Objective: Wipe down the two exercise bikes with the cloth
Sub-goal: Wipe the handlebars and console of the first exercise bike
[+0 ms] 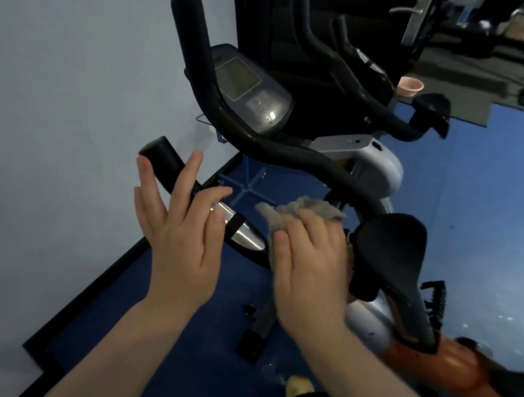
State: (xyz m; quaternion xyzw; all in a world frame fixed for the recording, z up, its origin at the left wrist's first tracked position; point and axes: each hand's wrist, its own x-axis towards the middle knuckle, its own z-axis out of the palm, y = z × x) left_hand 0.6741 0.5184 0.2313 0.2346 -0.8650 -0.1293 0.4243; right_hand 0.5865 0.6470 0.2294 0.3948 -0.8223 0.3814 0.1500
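The fingers (192,172) of the left hand (180,232) are straight and spread, released, holding nothing; they hover just in front of the near black foam grip (164,169) of the bike's handlebar (290,151), and whether they touch it cannot be told. The right hand (308,267) lies palm-down with its fingers only slightly bent, pressing a crumpled grey cloth (304,207) whose soft, ragged edges bunch out past the fingertips. The cloth sits near the middle of the scene, between the handlebar's curved tube and the nose of the saddle (399,253), just left of the saddle; what lies under it is hidden by the hand.

Below the left hand a tapered, shiny silver sleeve (241,228) with a black band runs along the handlebar stem. The handlebar is a smooth black tube that sweeps up to a second padded grip (189,12) at the far left. Beside it stands a rounded grey console (248,91) with a dull rectangular screen. The saddle is matt black, broad at the far end and narrow near the person. The bike's housing (382,168) is pale grey plastic. At the far right a small pink bowl (409,86) shows. The floor (493,204) is blue, the wall (57,82) on the left plain and pale.
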